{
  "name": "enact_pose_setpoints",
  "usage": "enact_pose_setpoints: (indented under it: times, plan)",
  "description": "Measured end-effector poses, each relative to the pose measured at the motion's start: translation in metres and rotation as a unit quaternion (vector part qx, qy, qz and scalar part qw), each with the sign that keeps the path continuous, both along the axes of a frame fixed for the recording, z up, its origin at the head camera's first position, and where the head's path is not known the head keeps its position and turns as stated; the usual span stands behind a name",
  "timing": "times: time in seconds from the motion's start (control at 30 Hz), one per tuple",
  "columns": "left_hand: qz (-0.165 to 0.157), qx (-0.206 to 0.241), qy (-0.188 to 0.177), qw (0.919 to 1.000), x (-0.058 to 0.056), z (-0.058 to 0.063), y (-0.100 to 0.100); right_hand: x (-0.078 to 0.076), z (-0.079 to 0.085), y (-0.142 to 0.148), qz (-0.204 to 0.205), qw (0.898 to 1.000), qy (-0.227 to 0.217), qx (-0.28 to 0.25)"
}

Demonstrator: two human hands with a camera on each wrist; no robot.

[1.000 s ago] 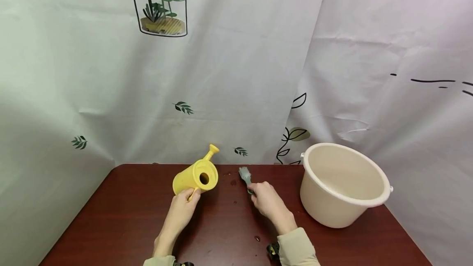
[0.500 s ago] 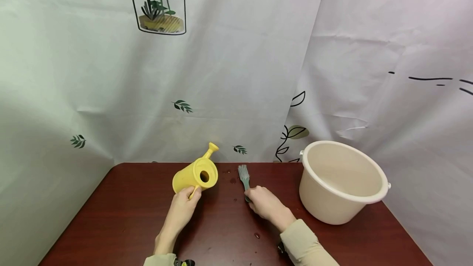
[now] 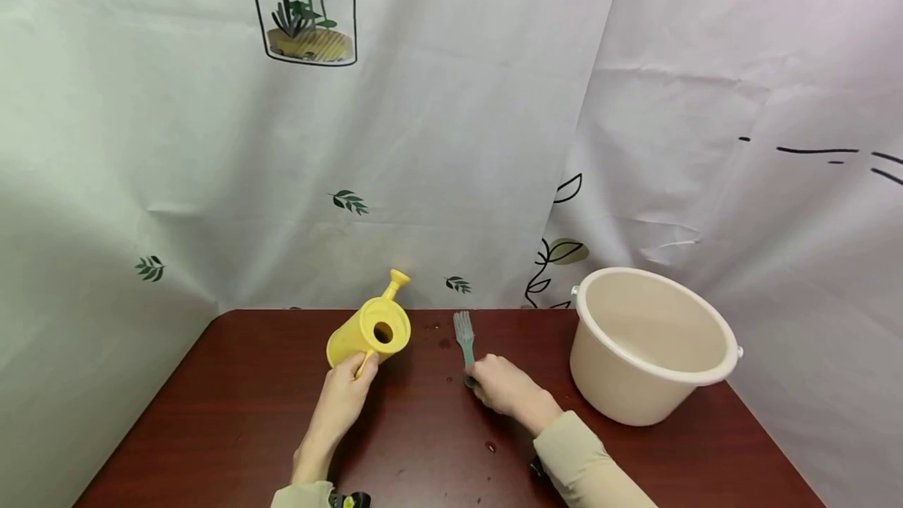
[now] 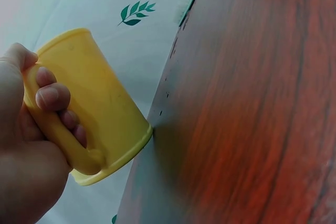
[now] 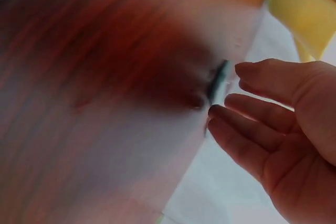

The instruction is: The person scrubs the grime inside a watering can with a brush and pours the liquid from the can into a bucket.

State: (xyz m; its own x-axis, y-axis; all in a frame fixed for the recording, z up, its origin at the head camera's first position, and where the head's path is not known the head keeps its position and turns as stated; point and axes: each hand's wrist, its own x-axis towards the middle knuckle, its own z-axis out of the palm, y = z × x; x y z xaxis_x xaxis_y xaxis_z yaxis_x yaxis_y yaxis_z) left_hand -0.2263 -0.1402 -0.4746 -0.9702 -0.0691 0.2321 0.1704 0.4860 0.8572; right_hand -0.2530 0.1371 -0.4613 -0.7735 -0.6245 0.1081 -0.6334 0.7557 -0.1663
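My left hand (image 3: 346, 398) grips the handle of a yellow toy watering can (image 3: 353, 339), which tilts with its open top toward me and its spout pointing up and back. In the left wrist view, fingers curl round the handle of the can (image 4: 100, 98). A small grey-green fork (image 3: 466, 342) lies on the table, tines pointing away from me. Beside its handle end is my right hand (image 3: 504, 390). The right wrist view shows that hand (image 5: 283, 124) with its fingers extended, fingertips right at the blurred dark green fork (image 5: 218, 82).
A cream bucket (image 3: 628, 386) stands on the right of the dark red-brown table (image 3: 233, 414). Several water drops (image 3: 490, 446) dot the tabletop. Behind the table's far edge hangs a pale printed cloth (image 3: 451, 139).
The fork has come slightly toward me and turned straighter, and the right hand has shifted back along its handle. The left hand and watering can have moved slightly left.
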Motion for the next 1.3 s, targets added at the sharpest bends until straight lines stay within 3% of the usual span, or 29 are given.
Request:
enact_pose_setpoints:
  times: [0.23,0.4,0.5,0.7,0.93,1.17,1.3]
  plan:
    - [0.006,0.013,-0.008,0.9999,0.000,0.001,-0.002,0.004,0.024,0.013,-0.030,0.996,-0.046,-0.066]
    - [0.007,0.035,-0.021,0.9991,0.000,0.000,-0.003,0.015,0.047,0.036,-0.071,0.988,-0.011,-0.139]
    - [0.009,0.048,-0.026,0.9985,0.002,0.001,-0.005,0.023,0.062,0.052,-0.105,0.977,0.027,-0.183]
    - [0.014,0.053,-0.028,0.9981,0.002,0.000,-0.011,0.043,0.092,0.081,-0.170,0.946,0.080,-0.266]
    - [0.031,0.047,-0.019,0.9982,0.001,-0.001,-0.018,0.061,0.112,0.106,-0.179,0.925,0.090,-0.324]
    - [0.037,0.055,-0.023,0.9975,0.002,0.000,-0.016,0.070,0.120,0.135,-0.224,0.907,0.151,-0.323]
    - [0.031,0.058,-0.027,0.9974,0.002,0.000,-0.015,0.072,0.122,0.153,-0.261,0.889,0.192,-0.322]
